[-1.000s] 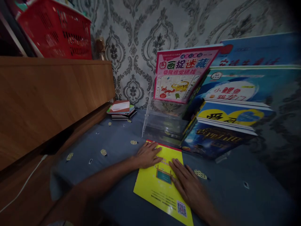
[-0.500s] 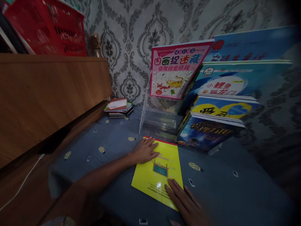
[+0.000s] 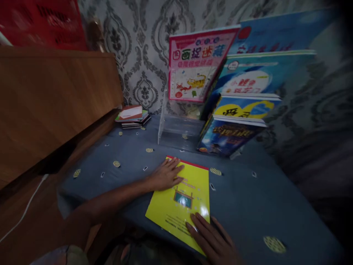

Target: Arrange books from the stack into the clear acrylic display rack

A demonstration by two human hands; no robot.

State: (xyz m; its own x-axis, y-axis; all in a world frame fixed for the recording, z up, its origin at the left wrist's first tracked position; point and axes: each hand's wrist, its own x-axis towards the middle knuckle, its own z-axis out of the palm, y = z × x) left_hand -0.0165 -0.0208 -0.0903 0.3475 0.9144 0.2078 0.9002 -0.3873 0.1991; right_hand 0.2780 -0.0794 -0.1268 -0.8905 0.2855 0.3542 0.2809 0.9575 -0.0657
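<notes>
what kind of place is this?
Likely a home room, perhaps a child's bedroom: damask wallpaper, a wooden headboard-like panel, a blue patterned sheet, and children's picture books on a clear rack. Both hands rest on a yellow book.

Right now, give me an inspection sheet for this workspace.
Surface: blue cloth with small printed motifs.
Job's things: yellow book lying flat on the cloth.
Clutter: small book stack; clear stand holding a pink book and blue books.
Grippers: left hand flat on the book's upper left; right hand on its lower edge.
Cables: white cable on the wooden ledge.
Surroundings: patterned wallpaper, wooden panel, red basket.
</notes>
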